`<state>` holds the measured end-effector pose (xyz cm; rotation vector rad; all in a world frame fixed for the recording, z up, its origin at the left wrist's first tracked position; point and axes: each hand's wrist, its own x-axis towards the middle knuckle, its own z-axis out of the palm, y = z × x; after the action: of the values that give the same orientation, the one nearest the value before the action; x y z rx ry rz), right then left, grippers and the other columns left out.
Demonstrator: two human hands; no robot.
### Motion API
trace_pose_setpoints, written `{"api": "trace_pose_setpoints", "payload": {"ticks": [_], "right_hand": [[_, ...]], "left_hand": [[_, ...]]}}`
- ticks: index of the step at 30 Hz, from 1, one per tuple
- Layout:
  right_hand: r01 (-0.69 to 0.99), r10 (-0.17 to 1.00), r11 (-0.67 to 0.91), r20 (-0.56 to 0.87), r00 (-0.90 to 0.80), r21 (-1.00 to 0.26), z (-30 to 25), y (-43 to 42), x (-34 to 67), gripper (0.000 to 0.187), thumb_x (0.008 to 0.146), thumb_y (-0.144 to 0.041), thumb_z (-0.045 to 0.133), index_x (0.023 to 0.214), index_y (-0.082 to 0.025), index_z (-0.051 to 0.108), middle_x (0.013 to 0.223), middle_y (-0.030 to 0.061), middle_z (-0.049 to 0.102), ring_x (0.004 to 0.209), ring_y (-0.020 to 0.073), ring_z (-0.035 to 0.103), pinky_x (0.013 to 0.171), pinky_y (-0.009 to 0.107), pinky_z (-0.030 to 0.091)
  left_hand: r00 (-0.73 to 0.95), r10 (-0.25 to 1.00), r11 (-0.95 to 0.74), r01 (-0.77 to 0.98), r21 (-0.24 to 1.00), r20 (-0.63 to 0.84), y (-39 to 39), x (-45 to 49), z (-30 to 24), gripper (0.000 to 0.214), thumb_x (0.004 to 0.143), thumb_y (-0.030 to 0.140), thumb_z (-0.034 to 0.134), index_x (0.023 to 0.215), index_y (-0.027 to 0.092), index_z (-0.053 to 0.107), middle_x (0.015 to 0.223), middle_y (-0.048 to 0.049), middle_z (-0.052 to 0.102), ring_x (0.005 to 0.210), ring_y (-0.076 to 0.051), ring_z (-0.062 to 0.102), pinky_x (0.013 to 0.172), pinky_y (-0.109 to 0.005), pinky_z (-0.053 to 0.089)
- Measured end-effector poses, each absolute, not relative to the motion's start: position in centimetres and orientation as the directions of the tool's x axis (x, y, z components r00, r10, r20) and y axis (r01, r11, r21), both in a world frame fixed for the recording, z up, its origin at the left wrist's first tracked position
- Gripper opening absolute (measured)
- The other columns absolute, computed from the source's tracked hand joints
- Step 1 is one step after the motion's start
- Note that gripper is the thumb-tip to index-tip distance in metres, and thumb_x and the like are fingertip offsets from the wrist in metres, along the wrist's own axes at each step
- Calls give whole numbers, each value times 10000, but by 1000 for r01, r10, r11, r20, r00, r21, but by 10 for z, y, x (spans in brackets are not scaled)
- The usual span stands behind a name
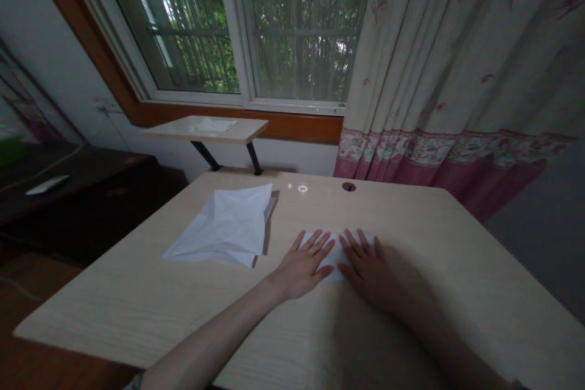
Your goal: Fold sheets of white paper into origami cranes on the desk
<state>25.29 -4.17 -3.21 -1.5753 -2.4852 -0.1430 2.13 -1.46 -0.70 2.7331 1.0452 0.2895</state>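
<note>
Both of my hands lie flat on a small white sheet (336,256), perhaps folded paper or tissue, on the desk. My left hand (304,265) covers its left side with the fingers spread. On its right side rests my right hand (368,268), fingers also apart. A strip of the sheet shows between the two thumbs, and the rest is mostly hidden under the hands. To the left of my left hand is a creased stack of larger white sheets (233,219), its corners lifting slightly off the wood.
The light wooden desk (183,311) has a cable hole (348,187) near its back edge. A raised shelf (247,131) at the back left holds another white sheet (212,125). Curtains (411,146) hang behind on the right, beside a window (292,30).
</note>
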Motion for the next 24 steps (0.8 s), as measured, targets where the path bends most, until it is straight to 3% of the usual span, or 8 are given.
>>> {"api": "trace_pose_setpoints", "payload": {"ticks": [8,16,24], "right_hand": [[913,893,406,230,-387,-41,-34,-41,253,568,1002,-508,295,1503,-244,347,1556,101,348,1440,383,252,1110,668,230],[884,887,459,89,-452,-86,-20,-39,262,734,939,-631,374,1528,-206,268,1583,125,264,1462,379,176,1130,661,192],[855,867,493,9,-498,-160,-11,-33,272,933,804,-767,488,1521,-208,282,1586,140,247,1469,381,147,1145,656,139]], "left_hand": [[738,667,-734,628,259,99,-14,18,-1,605,1000,577,301,1526,284,246,1589,-62,258,1483,-297,171,1188,-525,106],[795,594,-784,538,309,124,-4,7,6,798,872,663,521,1510,235,304,1571,-112,287,1460,-288,255,1198,-489,135],[795,586,-789,516,335,156,-5,9,11,801,785,525,686,1465,218,395,1517,-106,400,1422,-273,349,1189,-462,215]]}}
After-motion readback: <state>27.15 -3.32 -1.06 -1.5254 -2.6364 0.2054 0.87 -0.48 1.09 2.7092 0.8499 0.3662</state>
